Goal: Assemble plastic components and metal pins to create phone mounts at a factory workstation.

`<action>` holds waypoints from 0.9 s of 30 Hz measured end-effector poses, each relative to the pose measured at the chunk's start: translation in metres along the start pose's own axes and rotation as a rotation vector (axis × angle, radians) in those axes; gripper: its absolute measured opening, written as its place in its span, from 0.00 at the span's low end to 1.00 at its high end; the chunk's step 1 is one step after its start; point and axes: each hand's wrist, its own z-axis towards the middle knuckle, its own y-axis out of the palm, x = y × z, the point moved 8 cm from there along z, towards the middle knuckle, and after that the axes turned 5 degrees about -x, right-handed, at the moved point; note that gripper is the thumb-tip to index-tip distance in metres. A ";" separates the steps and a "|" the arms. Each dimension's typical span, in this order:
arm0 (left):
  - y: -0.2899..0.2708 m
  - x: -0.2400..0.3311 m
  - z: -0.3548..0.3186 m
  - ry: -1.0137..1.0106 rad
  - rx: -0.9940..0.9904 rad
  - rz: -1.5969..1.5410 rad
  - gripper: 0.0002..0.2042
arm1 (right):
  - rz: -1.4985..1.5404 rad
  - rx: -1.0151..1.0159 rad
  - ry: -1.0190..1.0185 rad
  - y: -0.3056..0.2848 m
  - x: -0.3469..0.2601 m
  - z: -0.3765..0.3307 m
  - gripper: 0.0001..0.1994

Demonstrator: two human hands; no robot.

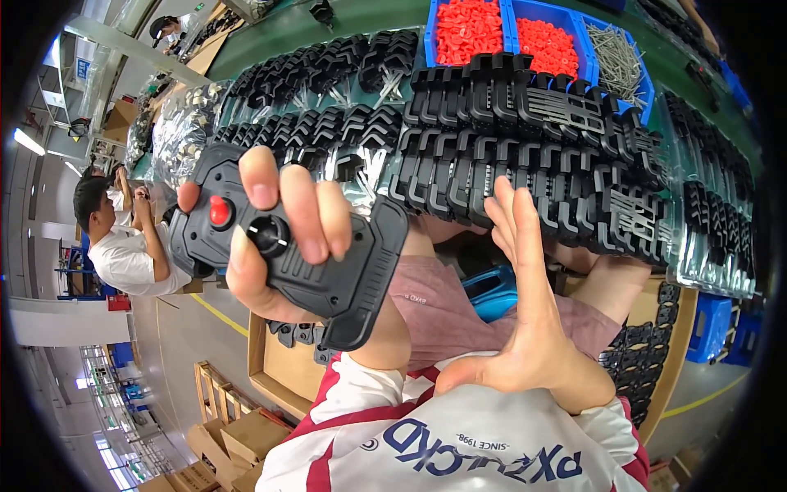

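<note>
My left hand [307, 205] is raised at the left, fingers wrapped round a flat black plastic housing [348, 283]. On the housing's face are a small red plastic piece [219, 211] and a round black knob [268, 235] with light marks. The thumb and fingertips lie close around the knob. My right hand [533, 328] is held up over my lap, its fingers stretched out and nothing in it. It is nearest the front row of black plastic brackets [467, 184] on the green bench [361, 16].
Blue bins [510, 29] at the back hold red plastic pieces [467, 33] and long metal pins [615, 61]. Bagged parts [184, 127] lie at the bench's left. An open carton [275, 373] with black parts is by my legs. A person [123, 246] sits at the left; a blue stool [707, 328] stands right.
</note>
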 end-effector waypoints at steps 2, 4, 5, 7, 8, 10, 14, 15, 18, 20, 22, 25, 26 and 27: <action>0.001 -0.001 0.002 -0.008 -0.010 -0.035 0.27 | 0.034 0.004 0.027 0.001 0.008 -0.002 0.70; 0.007 -0.007 0.001 -0.035 -0.026 -0.035 0.25 | 0.020 0.008 0.016 0.001 0.008 0.001 0.76; 0.011 -0.011 0.001 -0.050 -0.034 -0.035 0.24 | 0.027 -0.002 -0.018 0.006 0.005 0.004 0.75; 0.017 -0.019 -0.003 -0.078 -0.042 -0.042 0.22 | 0.042 -0.032 -0.062 0.012 -0.008 0.014 0.73; 0.019 -0.021 -0.006 -0.061 -0.036 -0.019 0.24 | 0.050 -0.053 -0.072 0.015 -0.016 0.018 0.71; 0.016 -0.030 -0.012 -0.026 -0.036 0.015 0.28 | 0.012 -0.043 -0.071 0.018 -0.016 0.025 0.68; 0.032 -0.048 -0.016 -0.058 -0.019 0.040 0.32 | -0.011 0.027 -0.077 0.011 -0.021 0.020 0.63; 0.034 -0.053 -0.016 -0.087 -0.003 0.037 0.33 | -0.009 0.067 -0.070 0.008 -0.020 0.014 0.62; 0.030 -0.057 -0.012 -0.127 0.011 0.024 0.35 | 0.071 0.120 -0.042 0.000 -0.010 -0.005 0.59; 0.027 -0.064 -0.013 -0.175 0.030 -0.022 0.37 | 0.121 0.176 -0.033 -0.002 -0.006 -0.017 0.60; 0.022 -0.066 -0.012 -0.195 0.035 -0.042 0.38 | 0.175 0.225 -0.032 -0.005 0.000 -0.029 0.62; 0.018 -0.066 -0.004 -0.316 -0.051 -0.393 0.36 | 0.257 0.269 0.070 -0.015 0.024 -0.051 0.63; 0.020 -0.066 -0.003 -0.356 -0.083 -0.507 0.36 | 0.286 0.282 0.102 -0.018 0.029 -0.053 0.63; 0.019 -0.067 -0.004 -0.354 -0.088 -0.507 0.36 | 0.284 0.281 0.097 -0.019 0.029 -0.055 0.63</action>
